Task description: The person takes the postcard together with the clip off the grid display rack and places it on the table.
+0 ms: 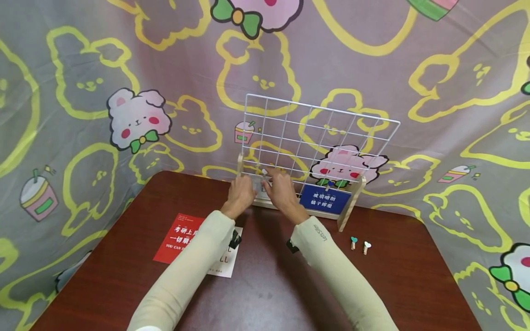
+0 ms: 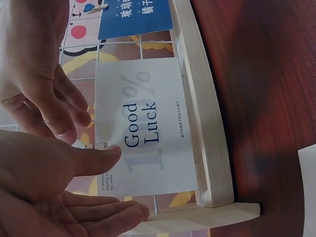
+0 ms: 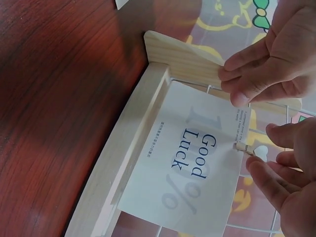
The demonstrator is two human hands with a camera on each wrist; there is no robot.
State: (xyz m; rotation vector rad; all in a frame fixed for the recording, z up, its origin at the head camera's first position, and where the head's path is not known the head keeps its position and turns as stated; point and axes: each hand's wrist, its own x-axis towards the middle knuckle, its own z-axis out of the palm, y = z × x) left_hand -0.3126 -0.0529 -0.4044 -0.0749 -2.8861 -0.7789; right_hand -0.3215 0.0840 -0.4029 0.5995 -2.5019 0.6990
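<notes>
A white card reading "Good Luck" (image 2: 163,128) hangs on a white wire grid (image 1: 306,124). A small wooden clip with a white heart (image 3: 260,152) bites its top edge. My right hand (image 3: 291,173) has thumb and index finger spread on either side of the heart, with the index fingertip right at the clip. My left hand (image 2: 54,173) is beside the same card, its thumb overlapping the card's top edge in the left wrist view and its fingers stretched past the side edge. Lower on the grid's right side hangs a blue card (image 1: 320,202) under a blue-heart clip (image 1: 330,184).
A wooden base (image 2: 205,133) carries the grid between two wooden side pieces. On the dark red table (image 1: 290,285), a red card (image 1: 174,239) and a white card (image 1: 225,266) lie under my left forearm. A teal-heart clip (image 1: 354,242) and another white-heart clip (image 1: 366,247) lie at right.
</notes>
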